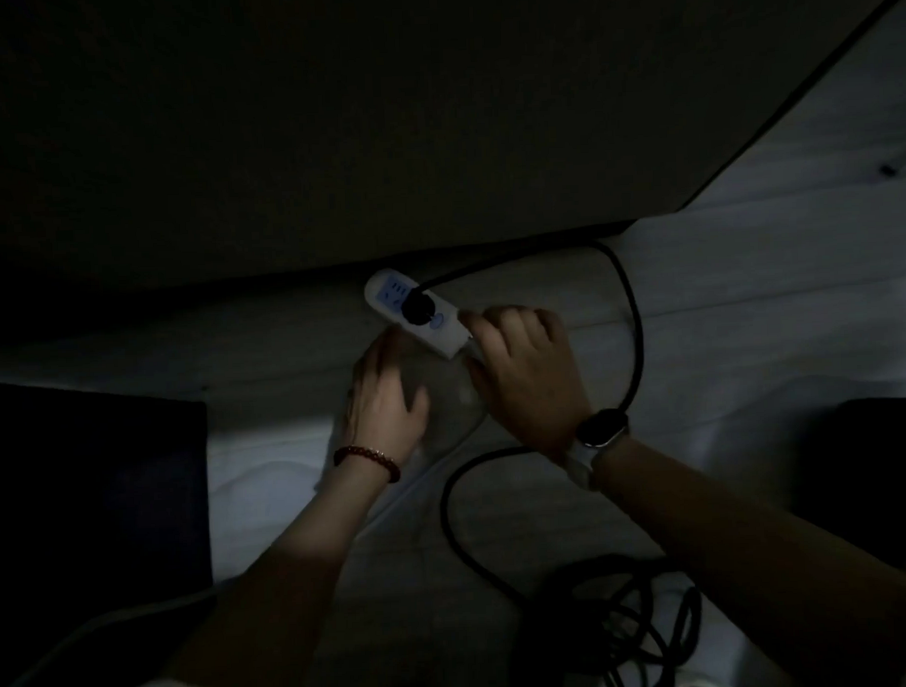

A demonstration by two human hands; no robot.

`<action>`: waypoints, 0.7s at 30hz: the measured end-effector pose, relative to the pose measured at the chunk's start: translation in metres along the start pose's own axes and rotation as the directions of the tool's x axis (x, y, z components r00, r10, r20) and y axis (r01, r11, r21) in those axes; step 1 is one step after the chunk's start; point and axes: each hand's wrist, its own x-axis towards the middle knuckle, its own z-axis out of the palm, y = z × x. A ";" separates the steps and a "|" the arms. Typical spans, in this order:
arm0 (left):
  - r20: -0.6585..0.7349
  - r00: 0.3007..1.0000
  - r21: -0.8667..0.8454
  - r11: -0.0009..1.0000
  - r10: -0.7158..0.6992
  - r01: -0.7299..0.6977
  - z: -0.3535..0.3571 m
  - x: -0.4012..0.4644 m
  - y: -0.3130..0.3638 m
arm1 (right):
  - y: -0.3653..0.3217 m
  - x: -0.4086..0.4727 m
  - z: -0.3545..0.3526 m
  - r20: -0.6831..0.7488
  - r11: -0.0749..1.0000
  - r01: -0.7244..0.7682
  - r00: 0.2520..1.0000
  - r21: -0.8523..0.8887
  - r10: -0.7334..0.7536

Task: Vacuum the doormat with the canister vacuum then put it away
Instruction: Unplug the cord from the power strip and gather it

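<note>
Your right hand [524, 371] curls its fingers around the near end of the white power strip [414, 311], which lies on the pale floor [747, 292] against the foot of a big dark panel [330, 116]. A black plug [416, 306] sits in the strip's middle socket, and its cord [632, 311] arcs out to the right, passes behind your right wrist, and loops back down into a tangle of coils [640, 619] at the bottom of the view. Your left hand [386, 397] lies flat, fingers relaxed and gripping nothing, on a pale translucent thing [453, 400] just beside the strip; the light is too dim for you to tell what it is. You wear a watch [600, 426] on the right wrist and a bead bracelet [367, 456] on the left. A dark rectangular shape [86, 484] lies at far left; whether it is the doormat cannot be told. The vacuum body is out of view.
</note>
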 end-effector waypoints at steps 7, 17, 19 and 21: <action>-0.002 1.000 -0.335 0.942 0.013 -0.013 0.000 0.035 0.027 | 0.015 0.033 -0.004 0.084 0.989 0.078 0.994 -0.123 -0.068; 0.363 0.917 0.298 0.911 0.168 -0.284 0.028 0.013 0.017 | 0.054 -0.019 -0.030 0.404 0.984 0.163 0.897 0.070 -0.178; 0.271 0.913 0.270 0.886 0.306 -0.377 0.031 0.018 0.019 | 0.048 -0.021 -0.028 0.370 0.993 0.114 0.921 0.036 -0.119; 0.207 0.913 0.263 0.879 0.350 -0.397 0.031 0.024 0.019 | 0.037 -0.021 -0.027 0.316 0.998 0.050 0.948 -0.039 -0.035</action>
